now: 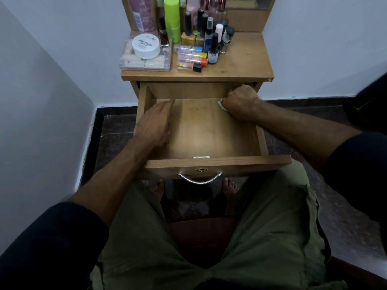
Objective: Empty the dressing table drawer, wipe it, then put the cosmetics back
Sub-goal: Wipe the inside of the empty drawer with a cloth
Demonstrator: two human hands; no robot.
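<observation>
Walls point(52, 84): pale blue-white, meeting in a corner on the left.
Floor point(117, 130): dark speckled stone with a dark skirting strip along the base of the walls.
Mirror point(249, 3): only its lower edge shows at the top, in a wooden frame.
Shorts point(272, 237): olive green, on the seated person's thighs.
Bare feet point(230, 186): two, on the floor, toes pointing forward.
Seat point(201, 231): dark reddish surface visible between the knees.

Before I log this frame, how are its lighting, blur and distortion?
Head view: dim overall, with a soft glare patch on the drawer floor; left hand motion-blurred, right hand sharper; wide-angle lens bends the walls at the edges.
</observation>
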